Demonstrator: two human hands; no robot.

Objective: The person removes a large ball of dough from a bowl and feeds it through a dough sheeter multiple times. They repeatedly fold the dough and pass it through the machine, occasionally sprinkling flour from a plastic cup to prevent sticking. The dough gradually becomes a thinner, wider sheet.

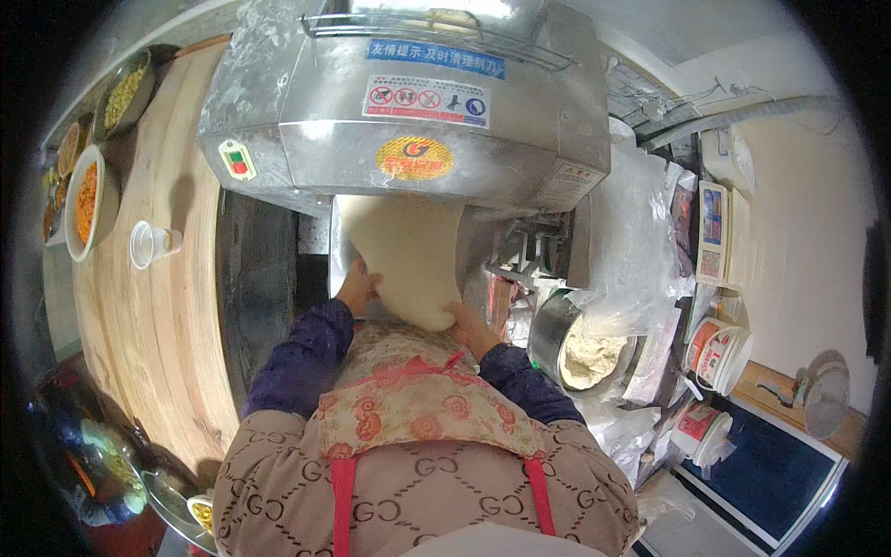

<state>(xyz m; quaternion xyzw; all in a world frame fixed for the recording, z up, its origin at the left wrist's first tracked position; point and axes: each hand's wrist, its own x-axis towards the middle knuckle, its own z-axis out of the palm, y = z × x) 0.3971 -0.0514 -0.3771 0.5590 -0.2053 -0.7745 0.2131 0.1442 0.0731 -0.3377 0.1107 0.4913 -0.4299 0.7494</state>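
Observation:
A wide, pale sheet of dough (404, 251) hangs out from under a large metal dough-rolling machine (325, 153) right in front of me. My left hand (357, 288) has hold of the sheet's left edge, fingers curled against it. At its lower right corner my right hand (467, 327) grips the rounded end of the same sheet. The dough narrows toward me and sags between the two hands, close above my flowered apron (408, 408). The rollers are hidden under the machine's housing.
To the left runs a wooden worktop (153, 316) with a clear plastic cup (153, 244) and a white bowl of orange shreds (86, 202). On the right stand a metal pot of dough or flour (594, 353), plastic sheeting (631, 223) and white tubs (719, 353). A green-and-red switch (238, 161) sits on the machine.

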